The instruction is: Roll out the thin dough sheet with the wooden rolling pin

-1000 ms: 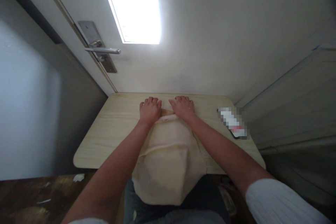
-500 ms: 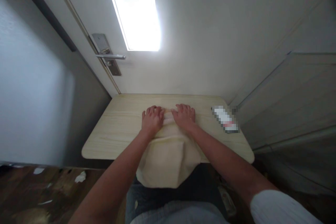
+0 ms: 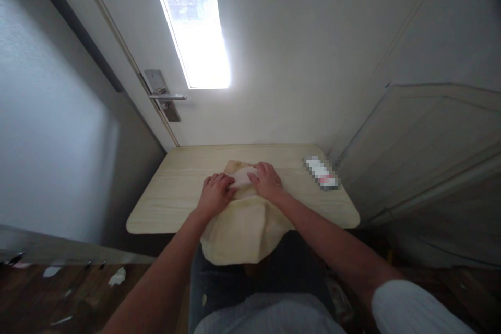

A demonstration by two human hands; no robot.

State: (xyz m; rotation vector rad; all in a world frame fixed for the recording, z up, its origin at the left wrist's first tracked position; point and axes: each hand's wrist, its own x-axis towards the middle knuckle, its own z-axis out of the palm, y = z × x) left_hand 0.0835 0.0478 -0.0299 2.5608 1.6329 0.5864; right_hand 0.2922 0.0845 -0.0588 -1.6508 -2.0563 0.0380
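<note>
A pale cream cloth (image 3: 238,232) lies on the light wood table and drapes over its front edge above my lap. Its upper part is folded, with a whiter strip between my hands and a tan patch at the far end. My left hand (image 3: 216,193) has its fingers bent over the left side of the cloth, thumb toward the middle. On the far right part, my right hand (image 3: 266,181) grips the fold, thumb apart from the curled fingers. The cloth under both palms is hidden.
The narrow table (image 3: 168,193) stands against a white door with a metal handle (image 3: 168,97) and a bright window pane. A pixelated, phone-like object (image 3: 321,172) lies at the table's right end. White scraps (image 3: 117,276) litter the floor at left.
My left hand has drawn back toward me and slightly left. The tan far end of the cloth now shows beyond my hands. The camera view has shifted a little.
</note>
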